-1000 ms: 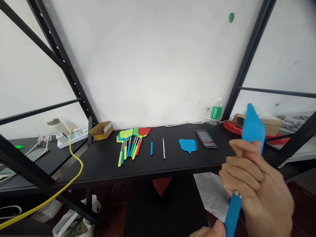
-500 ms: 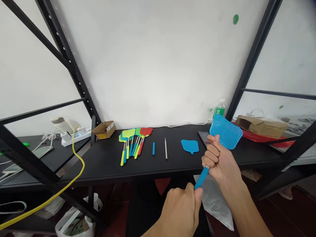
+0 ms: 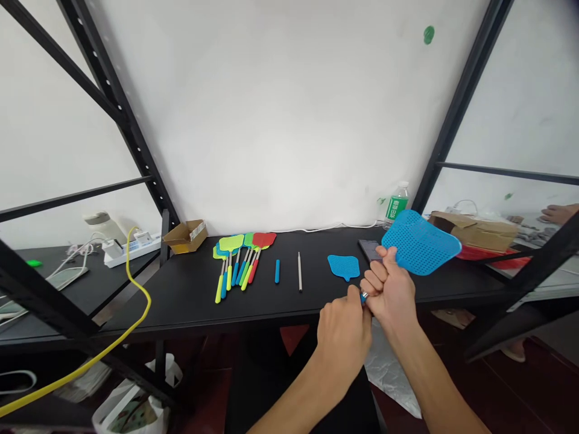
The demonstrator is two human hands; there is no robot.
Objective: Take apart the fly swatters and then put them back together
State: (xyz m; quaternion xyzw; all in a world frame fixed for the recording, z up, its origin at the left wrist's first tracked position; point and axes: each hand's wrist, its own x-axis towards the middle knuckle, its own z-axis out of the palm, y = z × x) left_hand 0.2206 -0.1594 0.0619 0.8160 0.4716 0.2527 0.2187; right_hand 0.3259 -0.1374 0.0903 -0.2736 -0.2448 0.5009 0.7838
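Observation:
A blue fly swatter (image 3: 420, 244) is held over the front right of the black table. My right hand (image 3: 386, 286) is closed round it just below the mesh head. My left hand (image 3: 344, 328) is wrapped round its blue handle, most of which the fingers hide. A short bit of metal rod shows between the two hands. On the table lie a loose blue swatter head (image 3: 344, 266), a thin pale rod (image 3: 299, 272) and a blue handle (image 3: 277, 271), side by side. Several whole swatters (image 3: 233, 259) in yellow, blue, green and red lie in a bunch farther left.
An open cardboard box (image 3: 186, 236) stands at the back left. A phone (image 3: 370, 250) and a green-labelled bottle (image 3: 398, 204) are behind my right hand. A yellow cable (image 3: 147, 301) hangs at left. Black shelf posts (image 3: 456, 108) frame both sides. At far right another person's hand (image 3: 560, 214) shows.
My left hand has moved up and right along the swatter, closer to my right hand, covering more of the handle. The mesh head has turned. The view has shifted slightly.

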